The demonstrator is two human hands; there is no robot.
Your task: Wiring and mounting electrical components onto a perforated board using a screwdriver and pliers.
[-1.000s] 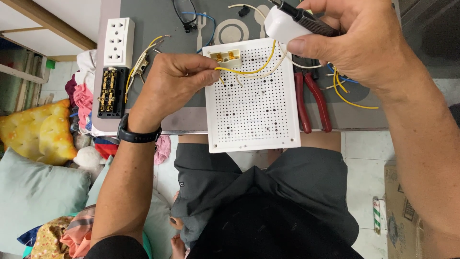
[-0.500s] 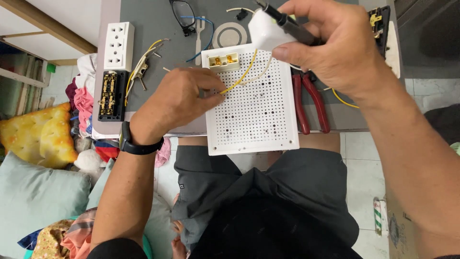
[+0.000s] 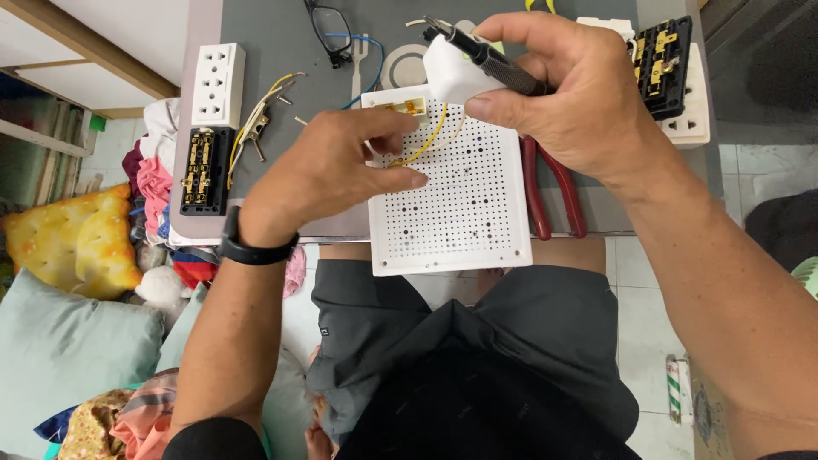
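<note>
A: Item one, left hand [image 3: 328,175]?
B: Fingers pinched shut on the yellow wire [image 3: 423,143], over the upper left of the white board [image 3: 452,213]. The wire curves up from the fingertips toward the white block [image 3: 450,70].

A: Item two, right hand [image 3: 567,89]?
B: Closed around both the white block and a black-handled tool [image 3: 490,58], held above the board's top edge. I take the tool for a screwdriver; its tip is too small to tell.

A: Board's place?
B: Flat, half on the grey table [image 3: 281,51], half over the lap. A brass terminal [image 3: 406,106] sits at its top left corner, just beside the left fingers.

A: Nearby stock?
B: Red pliers [image 3: 554,192] to the right of the board, touching its edge. Socket strip [image 3: 217,85] and an opened one [image 3: 203,170] at left. Glasses [image 3: 328,30] at top.

A: Handling note?
B: As a judgement: keep the wire pinched close to its end so it does not flex, steady the block with the thumb, and keep the tool's tip in line with the block before turning.
</note>
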